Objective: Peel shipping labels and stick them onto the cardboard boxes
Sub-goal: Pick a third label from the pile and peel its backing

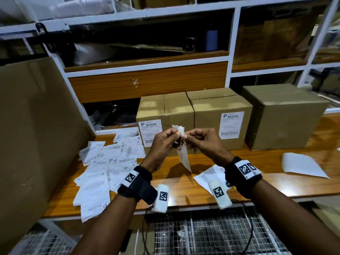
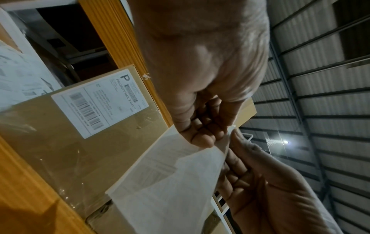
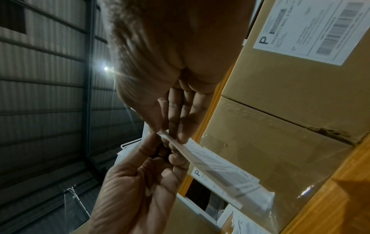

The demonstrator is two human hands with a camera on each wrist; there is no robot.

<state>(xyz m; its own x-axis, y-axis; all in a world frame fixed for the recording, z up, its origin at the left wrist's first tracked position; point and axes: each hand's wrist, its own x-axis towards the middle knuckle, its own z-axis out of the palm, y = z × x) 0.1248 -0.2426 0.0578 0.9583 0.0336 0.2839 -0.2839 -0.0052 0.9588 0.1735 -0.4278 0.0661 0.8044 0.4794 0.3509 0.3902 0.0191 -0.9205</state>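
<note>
Head view, three cardboard boxes (image 1: 222, 124) closed, two labelled, left hand (image 1: 162, 144) and right hand (image 1: 203, 142) pinching one shipping label (image 1: 182, 150)

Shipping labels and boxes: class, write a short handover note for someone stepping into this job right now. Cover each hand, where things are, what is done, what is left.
Left hand and right hand: both pinch the top corner of one label sheet, held in the air in front of the boxes; the corner seems to be splitting from its backing.
Unpeeled labels lie piled at the left of the table.
Done: left box and middle box each carry a label on the front.
Left: finish peeling this sheet and stick it on; the right box shows no label on the faces in view.
</note>
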